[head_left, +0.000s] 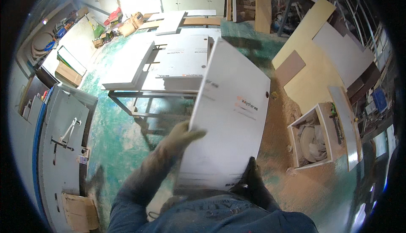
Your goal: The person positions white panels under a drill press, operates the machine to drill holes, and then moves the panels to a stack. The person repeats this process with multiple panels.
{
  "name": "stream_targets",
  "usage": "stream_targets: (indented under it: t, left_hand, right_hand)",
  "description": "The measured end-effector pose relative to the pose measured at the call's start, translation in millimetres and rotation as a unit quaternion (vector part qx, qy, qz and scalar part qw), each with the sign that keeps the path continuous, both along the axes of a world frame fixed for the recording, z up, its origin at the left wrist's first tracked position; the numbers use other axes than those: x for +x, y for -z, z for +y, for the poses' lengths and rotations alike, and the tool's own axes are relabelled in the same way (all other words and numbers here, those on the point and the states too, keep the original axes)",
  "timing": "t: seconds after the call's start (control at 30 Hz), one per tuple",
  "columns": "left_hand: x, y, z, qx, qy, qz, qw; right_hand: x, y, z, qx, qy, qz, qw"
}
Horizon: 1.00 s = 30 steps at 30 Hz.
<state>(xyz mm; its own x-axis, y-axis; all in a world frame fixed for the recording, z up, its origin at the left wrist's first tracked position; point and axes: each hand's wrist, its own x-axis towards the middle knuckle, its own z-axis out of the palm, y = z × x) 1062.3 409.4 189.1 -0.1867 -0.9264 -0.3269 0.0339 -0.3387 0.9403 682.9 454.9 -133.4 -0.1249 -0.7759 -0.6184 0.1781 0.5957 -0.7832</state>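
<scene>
At the centre of the frame, a tilted white panel (228,127) with a dark round hole near its right edge is held in two hands: the left hand (186,135) grips its left edge, the right hand (253,174) its lower right edge. Behind, at upper centre, more white boards (182,55) lie on a metal-framed table (146,94). A pale yellow sheet (311,70) leans at upper right, above an open white box (291,142); a grey cabinet (65,165) stands at left.
</scene>
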Motion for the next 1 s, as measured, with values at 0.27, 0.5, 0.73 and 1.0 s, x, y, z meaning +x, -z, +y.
stream_targets:
  t: [0.27,0.5,0.73,1.0]
  left_hand:
    - [114.9,126.0,6.7,-0.017,-0.294,-0.246,0.924]
    - [231.4,196.5,-168.6,-0.012,-0.283,-0.367,0.886]
    - [352.7,239.5,-381.6,0.067,-0.232,-0.448,0.861]
    - [412.7,237.2,-535.0,0.092,-0.186,-0.389,0.898]
  right_hand:
    - [81.5,-28.0,-66.1,-0.106,-0.082,0.092,0.987]
    - [207.7,-75.4,-233.4,-0.231,-0.035,0.188,0.954]
    - [327.6,-88.3,-440.3,-0.076,-0.005,0.190,0.979]
    - [374.4,-22.1,-599.5,-0.165,-0.035,0.288,0.943]
